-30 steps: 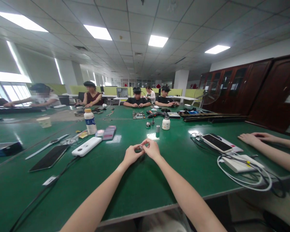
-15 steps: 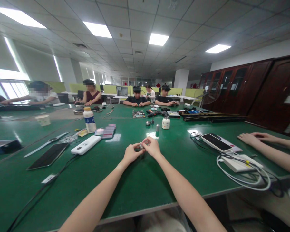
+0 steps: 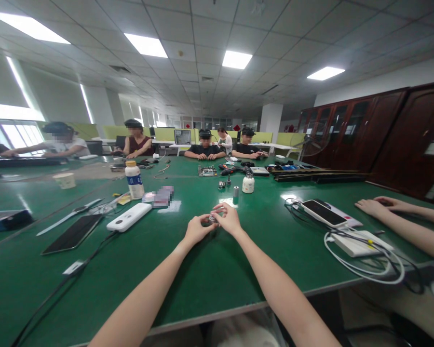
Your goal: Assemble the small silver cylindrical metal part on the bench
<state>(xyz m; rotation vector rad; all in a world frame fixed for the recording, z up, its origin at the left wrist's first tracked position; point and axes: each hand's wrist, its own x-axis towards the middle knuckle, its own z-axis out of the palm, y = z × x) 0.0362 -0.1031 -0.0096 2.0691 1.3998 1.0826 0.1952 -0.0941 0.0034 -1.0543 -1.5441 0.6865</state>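
Both hands meet over the green table point(image 3: 188, 284) around a small, pale round piece point(image 3: 212, 218), too small to name. My left hand point(image 3: 197, 228) grips its left side between thumb and fingers. From the right, my right hand point(image 3: 227, 219) has its fingertips closed on the piece's top and side. Beyond my hands stands a small grey metal cylinder point(image 3: 236, 193), with a white patterned jar point(image 3: 248, 183) to its right. Small dark metal parts point(image 3: 222, 185) lie farther back. The underside of the held piece is hidden by my fingers.
On the left lie a white power bank point(image 3: 128, 217) with a black cable, a dark tablet point(image 3: 72, 234) and a bottle point(image 3: 134, 180). At right are a phone point(image 3: 324, 213), coiled white cables point(image 3: 365, 277) and another person's hands point(image 3: 378, 206). Several people sit across the table.
My right fingers have shifted slightly on the round piece, with the index finger a little higher. My left hand stays in place.
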